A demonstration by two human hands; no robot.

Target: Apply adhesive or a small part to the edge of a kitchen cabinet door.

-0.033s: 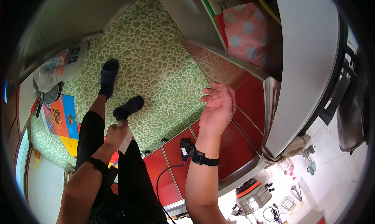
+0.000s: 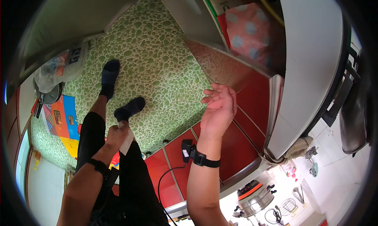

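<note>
My left hand (image 2: 117,137) is closed around a folded white cloth or tissue (image 2: 126,142), held low in front of my legs; its exact kind does not show. My right hand (image 2: 219,107) reaches out with the palm partly turned up, its fingers loosely bent and apart, holding nothing. Behind that hand is a glossy red cabinet door (image 2: 252,94); whether the hand touches it I cannot tell. Past the door's edge, a pink bag with pale dots (image 2: 249,33) sits inside the cabinet.
Green pebble-patterned flooring (image 2: 157,48) lies under my feet. At left are a plastic bag (image 2: 65,68), a pan (image 2: 51,95) and a colourful box (image 2: 63,117). A steel pot (image 2: 256,200) stands on the counter at lower right. A black cable (image 2: 161,182) hangs from my right wrist strap.
The red door has swung slightly toward the cabinet, its edge covering a little more of the dotted bag. My hands have hardly moved.
</note>
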